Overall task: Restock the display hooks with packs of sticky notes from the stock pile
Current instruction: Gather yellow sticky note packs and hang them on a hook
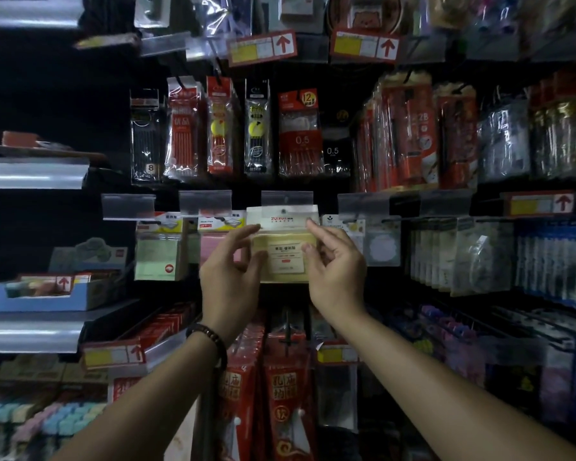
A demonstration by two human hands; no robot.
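Note:
A pack of pale yellow sticky notes (pixel 284 251) in a clear sleeve with a white header hangs at a display hook, its hole at the hook's tip under a clear label holder (pixel 286 201). My left hand (pixel 228 271) pinches the pack's left edge with thumb and forefinger. My right hand (pixel 335 264) pinches its upper right edge the same way. Beside it hang a pink pack (pixel 213 247) and a green pack (pixel 158 257) of sticky notes on the left. No stock pile is in view.
Pen and pencil packs (pixel 296 134) hang in the row above. Red packets (pixel 285 394) hang below my hands. White round notes (pixel 379 244) and clear bagged goods hang to the right. Metal shelves (pixel 30 334) with a blue box (pixel 40 294) jut out on the left.

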